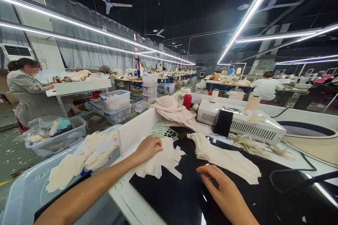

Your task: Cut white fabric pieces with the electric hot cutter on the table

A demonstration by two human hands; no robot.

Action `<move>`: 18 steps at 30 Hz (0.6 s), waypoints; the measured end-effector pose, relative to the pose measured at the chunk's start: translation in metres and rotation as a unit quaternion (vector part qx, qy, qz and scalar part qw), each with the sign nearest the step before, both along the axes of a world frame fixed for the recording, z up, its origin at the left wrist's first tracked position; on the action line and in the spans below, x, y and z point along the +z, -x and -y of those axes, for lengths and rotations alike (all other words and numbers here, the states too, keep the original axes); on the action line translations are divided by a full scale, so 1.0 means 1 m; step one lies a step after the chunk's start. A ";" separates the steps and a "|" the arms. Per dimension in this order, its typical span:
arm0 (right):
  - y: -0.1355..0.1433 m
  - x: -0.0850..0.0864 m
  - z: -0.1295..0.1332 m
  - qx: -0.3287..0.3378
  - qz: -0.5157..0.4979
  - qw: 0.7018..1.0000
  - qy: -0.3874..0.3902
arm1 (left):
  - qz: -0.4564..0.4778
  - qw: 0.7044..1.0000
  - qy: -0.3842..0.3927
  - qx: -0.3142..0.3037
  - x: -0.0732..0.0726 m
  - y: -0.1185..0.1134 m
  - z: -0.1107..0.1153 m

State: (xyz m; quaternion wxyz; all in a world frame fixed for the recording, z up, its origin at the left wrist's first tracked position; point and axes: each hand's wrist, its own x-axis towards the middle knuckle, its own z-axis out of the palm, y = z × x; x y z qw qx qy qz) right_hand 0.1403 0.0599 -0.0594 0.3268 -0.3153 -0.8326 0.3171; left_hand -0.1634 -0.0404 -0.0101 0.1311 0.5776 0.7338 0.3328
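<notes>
My left hand [149,150] reaches across to a loose pile of cream fabric pieces [161,163]. Its fingers are curled together at the pile's upper edge, and what is between them is hidden. Above the black tabletop [174,197], my right hand [224,188] is open, with its fingers partly bent and nothing in it. Just beyond that hand lies a neat stack of cream fabric pieces [227,156]. Pale green cord [162,130] is heaped behind the loose pile.
A white slotted box [243,119] stands at the back with a phone [223,123] leaning on it. Beside it are a red thread cone [187,101] and bunched beige fabric [179,112]. On the left, a plastic bin [23,190] holds fabric pieces. Another person [29,91] stands farther off.
</notes>
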 end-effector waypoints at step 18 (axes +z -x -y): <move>0.028 0.014 0.063 0.176 -0.137 0.903 0.366 | 0.335 0.924 0.057 -0.176 0.033 -0.073 0.027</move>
